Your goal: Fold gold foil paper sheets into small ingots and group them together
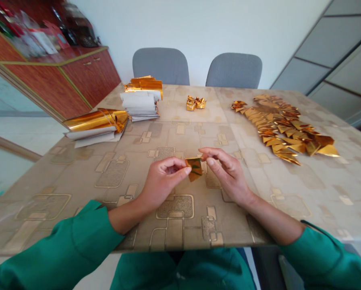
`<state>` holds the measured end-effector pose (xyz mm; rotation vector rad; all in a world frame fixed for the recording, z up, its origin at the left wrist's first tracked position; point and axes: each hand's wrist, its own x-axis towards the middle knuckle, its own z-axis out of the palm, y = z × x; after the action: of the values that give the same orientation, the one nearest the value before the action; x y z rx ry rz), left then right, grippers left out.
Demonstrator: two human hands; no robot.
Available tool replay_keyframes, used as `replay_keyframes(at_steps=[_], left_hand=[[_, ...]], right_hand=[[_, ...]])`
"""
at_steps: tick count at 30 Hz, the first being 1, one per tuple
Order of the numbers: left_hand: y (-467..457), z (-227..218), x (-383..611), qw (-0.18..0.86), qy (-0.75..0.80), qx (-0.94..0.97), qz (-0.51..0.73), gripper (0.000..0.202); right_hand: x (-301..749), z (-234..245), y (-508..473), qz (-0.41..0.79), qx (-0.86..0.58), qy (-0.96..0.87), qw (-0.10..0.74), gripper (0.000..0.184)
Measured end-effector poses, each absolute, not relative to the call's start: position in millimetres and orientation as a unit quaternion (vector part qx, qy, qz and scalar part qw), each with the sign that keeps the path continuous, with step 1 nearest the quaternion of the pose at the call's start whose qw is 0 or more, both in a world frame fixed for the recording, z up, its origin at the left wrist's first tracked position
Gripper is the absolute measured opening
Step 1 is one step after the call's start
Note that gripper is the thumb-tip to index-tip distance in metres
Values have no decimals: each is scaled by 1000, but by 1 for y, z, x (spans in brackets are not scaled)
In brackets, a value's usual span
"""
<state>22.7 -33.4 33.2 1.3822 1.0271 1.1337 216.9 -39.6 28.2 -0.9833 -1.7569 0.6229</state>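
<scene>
A small folded piece of gold foil paper [195,169] is held up over the near middle of the table. My left hand [165,177] pinches its left side between thumb and fingers. My right hand [225,171] is at the paper's upper right edge, its thumb and forefinger apart; one fingertip is at or very close to the corner, and I cannot tell whether it touches. Farther back, directly beyond my hands, sit a few finished-looking folded gold foil pieces [195,103].
Stacked gold foil sheets with white backs [141,105] stand at the back left, beside a rolled gold bundle [96,123]. A large spread of folded gold pieces [283,125] covers the right side of the patterned tablecloth [120,133]. Two grey chairs [160,66] stand behind the table.
</scene>
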Motion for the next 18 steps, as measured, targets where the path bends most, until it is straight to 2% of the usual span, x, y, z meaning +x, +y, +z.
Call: replay_keyframes(at_steps=[2,5,7,13,18], left_hand=[[-31,31,22,617,425,464,473,12],[-29,27,22,706,419,346,455,19],[-30,26,22,732,411,320,439,21],[-33,27,22,770,389,318,393,22],[-29,26,19,799,363,311,366,19]], right_hand=[[217,25,-39,252,-407,-727,492,25],[215,22,-37,240,-366,-773,460,36],[215,21,-36,225,-323,-814,428,38],[218,26,-35,172,-285,-849,410,13],[225,31,-33,145,-285,-855,409,15]])
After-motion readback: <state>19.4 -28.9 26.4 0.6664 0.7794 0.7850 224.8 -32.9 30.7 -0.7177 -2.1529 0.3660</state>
